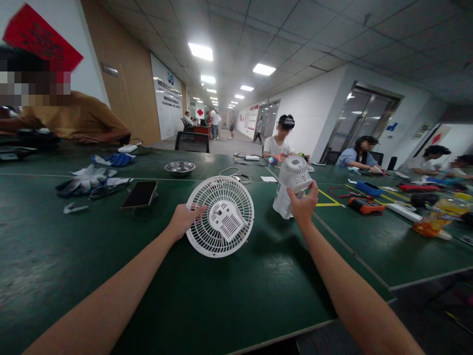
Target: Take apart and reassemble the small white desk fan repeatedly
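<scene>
Plainly, the grille (226, 217) lies pinched between left fingers (198, 210), the housing (294, 172) between right fingers (314, 190).

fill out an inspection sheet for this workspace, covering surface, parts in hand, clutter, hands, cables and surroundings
Surface: green tabletop, yellow lines marked at right.
Parts in hand: round white fan grille; white fan body.
Clutter: metal bowl, crumpled gloves, dark-screened device, orange-and-black meter.
Hands: left hand grips the grille, thumb over its ribs; right hand holds the fan body.
Cables: pale cable behind the grille; red cable near the meter.
Surroundings: seated people around the tabletop; lit ceiling lights.
</scene>
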Available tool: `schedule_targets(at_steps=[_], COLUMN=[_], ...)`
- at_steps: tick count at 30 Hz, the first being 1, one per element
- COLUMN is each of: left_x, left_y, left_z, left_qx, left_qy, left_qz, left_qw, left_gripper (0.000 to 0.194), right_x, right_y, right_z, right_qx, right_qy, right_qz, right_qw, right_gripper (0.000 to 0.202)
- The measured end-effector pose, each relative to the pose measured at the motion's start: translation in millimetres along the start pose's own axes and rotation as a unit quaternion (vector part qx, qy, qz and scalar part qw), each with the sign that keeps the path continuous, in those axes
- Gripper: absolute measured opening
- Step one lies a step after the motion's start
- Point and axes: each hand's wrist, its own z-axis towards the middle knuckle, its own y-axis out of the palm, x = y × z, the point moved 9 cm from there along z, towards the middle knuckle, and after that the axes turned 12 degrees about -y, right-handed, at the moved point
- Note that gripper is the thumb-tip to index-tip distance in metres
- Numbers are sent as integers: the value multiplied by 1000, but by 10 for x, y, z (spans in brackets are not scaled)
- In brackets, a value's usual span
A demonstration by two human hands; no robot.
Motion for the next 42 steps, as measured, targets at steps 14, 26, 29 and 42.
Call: schedule_targets(at_steps=[14, 26, 29, 42], left_x=[59, 86, 133, 473], left_y=[23, -2, -38, -156], left_z=[-43, -57, -83, -391], left_qx=[-1, 29, 52, 187], left_qy=[18, 32, 66, 192], left_qz=[-2, -7, 8, 87], left_qw=[1000, 999, 996, 960], left_gripper=[37, 42, 41, 29], right_x=[-402, -968, -1261, -1973], right_y=[1069, 689, 808, 726], right_z=[-967, -700, -986, -1570], right_qx=[-389, -280, -361, -499], right_qy=[32, 4, 179, 409], right_qz=[23, 206, 415, 590], right_qw=[920, 937, 816, 486], right_gripper=[65, 52, 45, 50])
